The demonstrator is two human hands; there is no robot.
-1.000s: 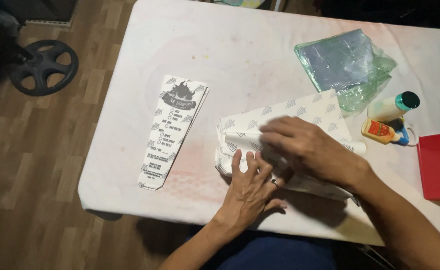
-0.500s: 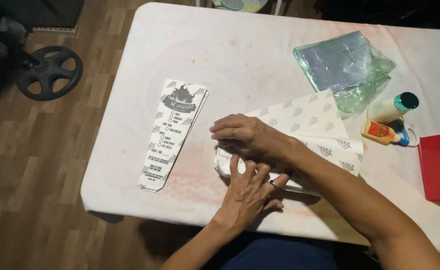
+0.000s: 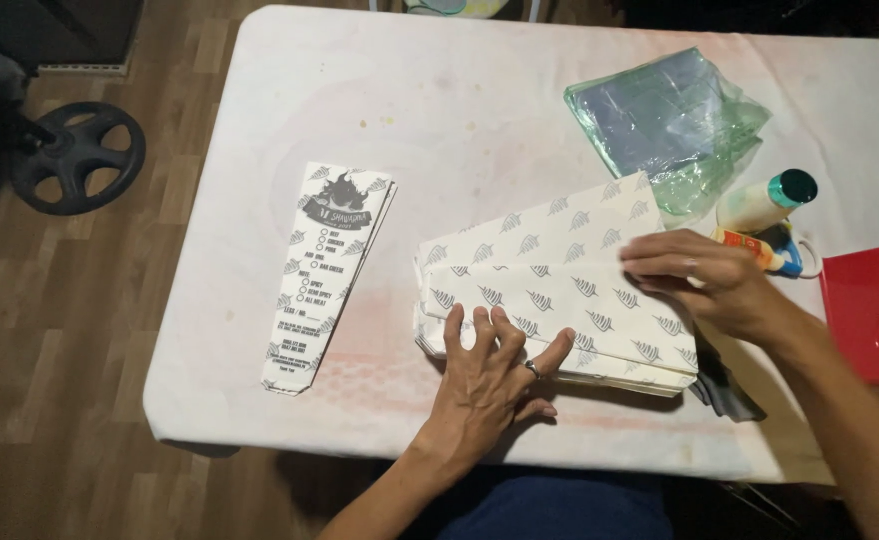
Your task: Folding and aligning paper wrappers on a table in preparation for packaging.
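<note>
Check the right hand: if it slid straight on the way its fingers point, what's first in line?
The right hand points leftward along the stack of patterned paper sleeves it already touches; beyond that, probably bare table.

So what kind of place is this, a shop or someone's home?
Probably a home used as a workspace: a worn white table on wood-pattern flooring, stacked patterned paper sleeves, a glue bottle, and a weight plate on the floor.

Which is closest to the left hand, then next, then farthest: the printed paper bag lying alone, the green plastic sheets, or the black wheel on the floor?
From the left hand:
1. Printed bag, lying alone on the table to its left.
2. Green plastic sheets, at the table's far right.
3. Black wheel, on the floor, far left.
</note>
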